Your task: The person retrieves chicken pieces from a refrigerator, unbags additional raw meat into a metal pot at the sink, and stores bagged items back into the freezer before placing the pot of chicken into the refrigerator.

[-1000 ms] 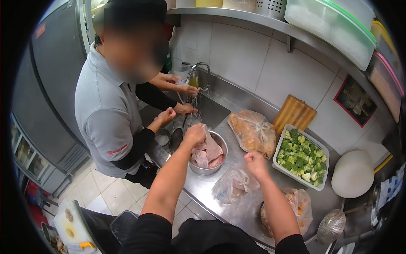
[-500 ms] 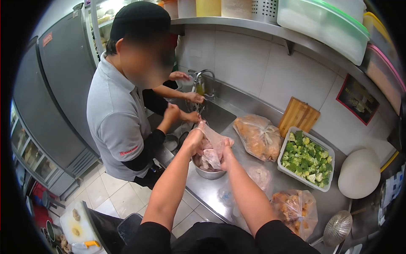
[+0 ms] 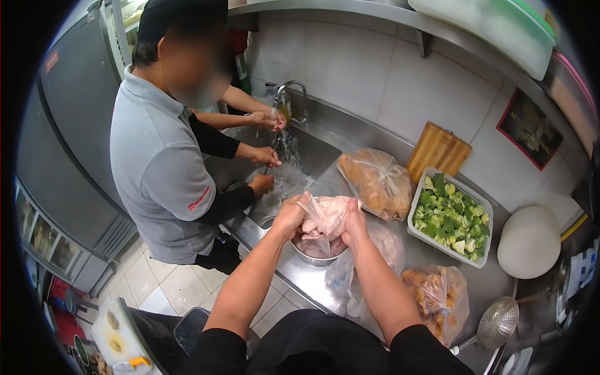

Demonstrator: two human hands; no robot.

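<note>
The clear plastic bag is now stretched wider than a moment ago, pinched by the left hand and the right hand, so the pink raw meat is bunched between them over the metal bowl on the table.

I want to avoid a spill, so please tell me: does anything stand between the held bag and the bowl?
Nothing visible: the left hand and right hand hold the bag over the bowl. The bag hides part of the bowl's inside.
</note>
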